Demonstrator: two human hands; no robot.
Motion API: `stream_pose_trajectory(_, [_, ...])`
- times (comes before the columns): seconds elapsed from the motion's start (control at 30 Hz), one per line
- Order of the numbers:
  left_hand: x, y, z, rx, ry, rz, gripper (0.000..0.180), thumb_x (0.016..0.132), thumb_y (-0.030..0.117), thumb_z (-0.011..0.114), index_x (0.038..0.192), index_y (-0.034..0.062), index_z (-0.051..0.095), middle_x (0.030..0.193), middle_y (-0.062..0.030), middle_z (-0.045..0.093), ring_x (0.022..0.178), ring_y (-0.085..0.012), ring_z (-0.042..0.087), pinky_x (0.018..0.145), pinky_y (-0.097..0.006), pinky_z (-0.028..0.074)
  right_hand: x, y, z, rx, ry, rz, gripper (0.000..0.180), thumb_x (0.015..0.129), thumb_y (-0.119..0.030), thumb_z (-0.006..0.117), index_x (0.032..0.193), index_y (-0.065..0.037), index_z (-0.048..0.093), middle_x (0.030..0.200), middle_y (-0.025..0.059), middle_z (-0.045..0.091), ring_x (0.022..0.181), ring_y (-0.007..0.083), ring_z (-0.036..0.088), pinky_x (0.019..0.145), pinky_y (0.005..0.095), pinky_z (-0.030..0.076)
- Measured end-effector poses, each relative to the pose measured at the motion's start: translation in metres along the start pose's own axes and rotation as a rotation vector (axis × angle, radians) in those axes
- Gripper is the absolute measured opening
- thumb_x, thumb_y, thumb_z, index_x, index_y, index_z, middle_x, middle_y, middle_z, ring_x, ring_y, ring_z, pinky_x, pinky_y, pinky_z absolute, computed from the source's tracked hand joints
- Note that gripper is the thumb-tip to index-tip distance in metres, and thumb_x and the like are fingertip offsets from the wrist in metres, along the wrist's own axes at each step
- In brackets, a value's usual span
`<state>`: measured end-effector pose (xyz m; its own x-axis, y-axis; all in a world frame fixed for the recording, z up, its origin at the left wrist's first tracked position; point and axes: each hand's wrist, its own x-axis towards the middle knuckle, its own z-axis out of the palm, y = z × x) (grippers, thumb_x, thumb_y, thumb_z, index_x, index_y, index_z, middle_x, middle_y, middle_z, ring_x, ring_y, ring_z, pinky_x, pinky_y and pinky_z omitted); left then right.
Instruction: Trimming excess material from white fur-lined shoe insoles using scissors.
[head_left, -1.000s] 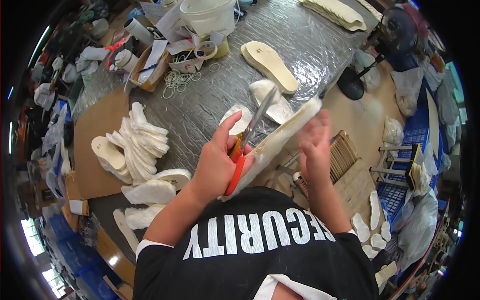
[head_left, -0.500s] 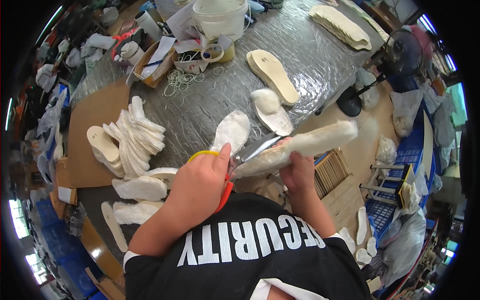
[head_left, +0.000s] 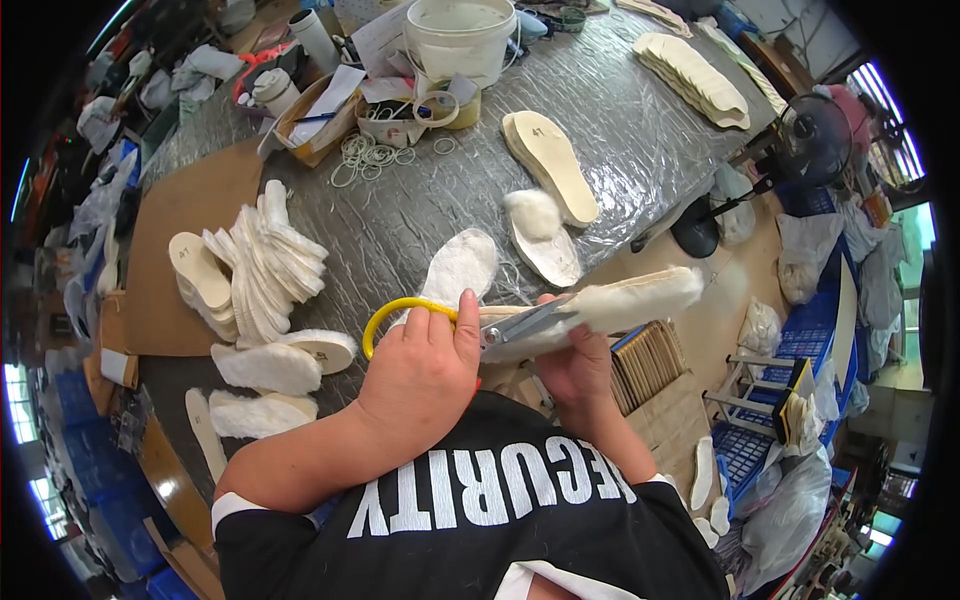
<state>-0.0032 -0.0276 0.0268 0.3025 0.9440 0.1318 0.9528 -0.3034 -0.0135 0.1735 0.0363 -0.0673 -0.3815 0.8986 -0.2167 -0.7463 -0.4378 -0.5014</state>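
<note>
Head view: left hand grips yellow-handled scissors; right hand clasps fleecy insole; white bucket beyond.

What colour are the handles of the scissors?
Yellow; the scissors, in the left hand, show best in the head view.

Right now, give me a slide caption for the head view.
Left hand works yellow-handled scissors along a fleecy insole held by the right hand, above a table of stacked insoles.

On the table, the fanned insole stack lies at nine o'clock of the hands, the bucket at twelve. Two insoles lie at one o'clock, and a fan stands beyond the table's edge at two.
</note>
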Motion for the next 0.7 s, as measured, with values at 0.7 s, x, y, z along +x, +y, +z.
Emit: stream_pose_trajectory(0.7, [0.015,0.010,0.012,0.223,0.017,0.065,0.048,0.076,0.009,0.051,0.119,-0.0114,0.049,0.074,-0.0113,0.053,0.069,-0.0197,0.048,0.054,-0.028,0.043,-0.014,-0.002,0.014,0.223,0.178,0.307,0.055,0.068,-0.015,0.065,0.119,-0.006,0.049,0.122,0.0100,0.053,0.117,0.0285,0.046,0.108,0.0439,0.026])
